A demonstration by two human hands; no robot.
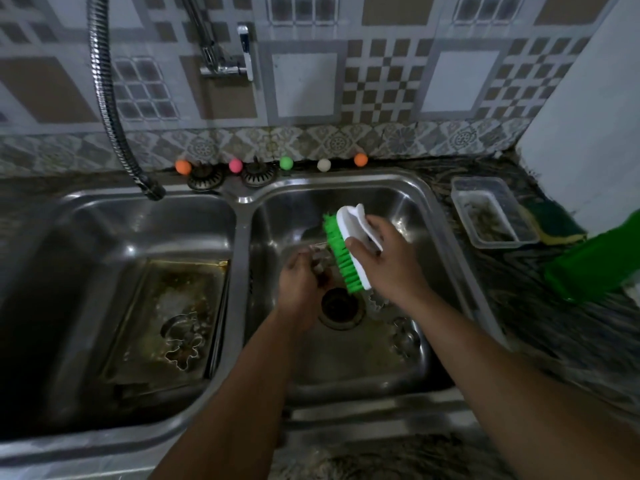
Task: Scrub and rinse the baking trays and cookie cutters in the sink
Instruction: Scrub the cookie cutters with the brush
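1. A stainless steel double sink (242, 216) fills the view, seen from above, with a left basin and a right basin side by side.
2. Both of the person's forearms reach in from the near edge over the right basin.
3. The left hand (298, 282) is curled around a small metal cookie cutter (320, 263), holding it above the drain (341, 308) near the middle of the right basin.
4. The right hand (388, 265) grips the white handle of a scrub brush (346, 251); its green bristles face left and touch the held cutter.
5. Two more cutters lie on the floor of the right basin: one (377, 301) just right of the drain, partly under the right wrist, and another (403, 336) nearer the front right corner.
6. In the left basin a dirty baking tray (194, 282) lies flat against the right wall, smeared with brown residue.
7. Two cutters (183, 336) rest on the tray, toward its near edge; their exact shapes are hard to make out.
8. A flexible metal hose (104, 91) hangs down to the back edge of the left basin.
9. Five small coloured balls (286, 163) sit in a row along the back edge of the counter, against the tiled wall.
10. On the counter right of the sink stand a clear plastic tub (491, 211), a sponge (554, 226) just beside it, and a green bottle (595, 258) at the right edge.
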